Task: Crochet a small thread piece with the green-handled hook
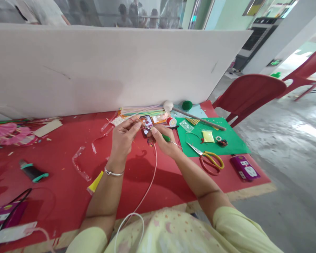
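Note:
Thumb and fingers of my left hand (126, 135) are pinched together on a thin orange thread, above the red table cover (68, 154). Close on its right, my right hand (162, 137) is closed around a crochet hook with a green handle (166, 138). The metal tip of the hook points toward my left fingertips. Behind and between the hands lies a phone (147, 122) with a lit screen. A small dark, colourful piece (150, 142) hangs just under my right hand. A pale cable (155, 165) runs down from there toward my lap.
Red and yellow scissors (208, 160) lie open on the right, partly on a green sheet (234, 144). Behind are a thread spool (171, 121), a white ball (168, 105) and a green ball (186, 105). A purple box (244, 168) sits near the right edge. A white board (94, 70) stands behind the table.

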`<action>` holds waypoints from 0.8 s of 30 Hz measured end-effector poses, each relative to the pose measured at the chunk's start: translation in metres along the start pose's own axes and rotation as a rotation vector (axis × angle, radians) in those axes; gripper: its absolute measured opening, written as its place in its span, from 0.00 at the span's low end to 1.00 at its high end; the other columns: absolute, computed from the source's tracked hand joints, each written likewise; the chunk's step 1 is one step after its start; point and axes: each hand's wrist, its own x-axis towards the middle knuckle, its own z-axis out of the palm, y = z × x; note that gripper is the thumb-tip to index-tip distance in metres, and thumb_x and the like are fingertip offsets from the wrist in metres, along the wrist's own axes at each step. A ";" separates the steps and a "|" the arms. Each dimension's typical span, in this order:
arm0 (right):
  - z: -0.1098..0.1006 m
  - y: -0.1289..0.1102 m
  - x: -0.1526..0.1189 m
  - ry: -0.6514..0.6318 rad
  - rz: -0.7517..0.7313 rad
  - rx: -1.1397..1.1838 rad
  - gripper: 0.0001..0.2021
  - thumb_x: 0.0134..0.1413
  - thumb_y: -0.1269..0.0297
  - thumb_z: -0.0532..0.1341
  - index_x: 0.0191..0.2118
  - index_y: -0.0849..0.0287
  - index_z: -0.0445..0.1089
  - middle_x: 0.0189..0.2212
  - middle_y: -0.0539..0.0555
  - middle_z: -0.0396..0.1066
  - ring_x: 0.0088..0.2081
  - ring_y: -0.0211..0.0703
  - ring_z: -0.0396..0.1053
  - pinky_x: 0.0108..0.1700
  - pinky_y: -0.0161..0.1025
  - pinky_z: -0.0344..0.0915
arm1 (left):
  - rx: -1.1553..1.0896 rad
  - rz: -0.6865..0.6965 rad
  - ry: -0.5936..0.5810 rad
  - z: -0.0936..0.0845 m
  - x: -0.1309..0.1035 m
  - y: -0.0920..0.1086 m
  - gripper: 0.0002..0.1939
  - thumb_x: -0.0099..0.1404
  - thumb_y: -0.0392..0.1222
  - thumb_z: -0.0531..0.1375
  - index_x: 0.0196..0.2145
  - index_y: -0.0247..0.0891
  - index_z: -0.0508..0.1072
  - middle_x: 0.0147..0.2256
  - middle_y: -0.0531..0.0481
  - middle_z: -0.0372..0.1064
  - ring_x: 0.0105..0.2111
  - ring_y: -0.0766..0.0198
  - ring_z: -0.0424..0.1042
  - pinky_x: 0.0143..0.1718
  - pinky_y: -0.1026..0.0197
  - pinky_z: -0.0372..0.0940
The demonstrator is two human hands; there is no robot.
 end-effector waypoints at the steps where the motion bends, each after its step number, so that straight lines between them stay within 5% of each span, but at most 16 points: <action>1: -0.001 -0.002 0.000 -0.013 -0.007 -0.009 0.22 0.72 0.49 0.54 0.34 0.58 0.74 0.25 0.51 0.71 0.28 0.37 0.69 0.32 0.36 0.67 | -0.020 -0.012 -0.005 0.000 0.001 0.000 0.18 0.52 0.40 0.74 0.43 0.37 0.84 0.26 0.54 0.72 0.16 0.78 0.52 0.16 0.69 0.46; 4: -0.005 -0.005 0.001 -0.143 -0.094 -0.050 0.15 0.69 0.54 0.60 0.35 0.58 0.74 0.27 0.51 0.72 0.29 0.38 0.69 0.34 0.37 0.68 | -0.099 -0.073 -0.042 -0.004 0.003 0.002 0.18 0.48 0.37 0.76 0.39 0.36 0.84 0.22 0.56 0.68 0.16 0.78 0.52 0.16 0.69 0.44; 7: -0.016 0.008 0.008 -0.284 -0.171 -0.078 0.11 0.64 0.60 0.63 0.49 0.57 0.73 0.37 0.53 0.77 0.32 0.38 0.72 0.35 0.36 0.69 | -0.181 -0.145 -0.080 -0.011 0.006 0.007 0.17 0.47 0.35 0.76 0.37 0.36 0.84 0.19 0.58 0.64 0.14 0.79 0.48 0.15 0.69 0.41; 10: -0.030 0.045 0.020 -0.145 -0.145 -0.261 0.18 0.68 0.65 0.57 0.60 0.54 0.69 0.49 0.57 0.78 0.38 0.41 0.75 0.40 0.40 0.71 | -0.213 -0.147 -0.044 -0.016 0.010 0.010 0.17 0.46 0.35 0.76 0.36 0.37 0.83 0.21 0.57 0.67 0.13 0.80 0.47 0.14 0.69 0.41; 13: -0.039 0.093 0.030 0.034 -0.137 -0.643 0.17 0.68 0.68 0.53 0.54 0.57 0.76 0.51 0.60 0.78 0.53 0.52 0.72 0.59 0.51 0.67 | -0.197 -0.121 0.022 -0.020 0.014 0.011 0.17 0.46 0.36 0.77 0.36 0.37 0.83 0.23 0.55 0.70 0.13 0.80 0.48 0.14 0.69 0.41; 18: -0.035 0.152 0.031 -0.032 -0.157 -0.913 0.15 0.66 0.66 0.57 0.50 0.56 0.80 0.59 0.61 0.71 0.63 0.57 0.62 0.68 0.56 0.60 | -0.077 -0.042 0.109 -0.032 0.023 0.010 0.18 0.46 0.36 0.76 0.37 0.35 0.84 0.21 0.56 0.68 0.14 0.80 0.50 0.14 0.69 0.43; 24: -0.027 0.171 0.029 -0.033 -0.131 -0.960 0.17 0.65 0.66 0.57 0.52 0.55 0.80 0.65 0.58 0.64 0.70 0.60 0.52 0.71 0.58 0.53 | -0.136 0.045 0.322 -0.044 0.035 0.005 0.16 0.48 0.36 0.76 0.37 0.42 0.83 0.25 0.58 0.71 0.14 0.79 0.51 0.15 0.67 0.45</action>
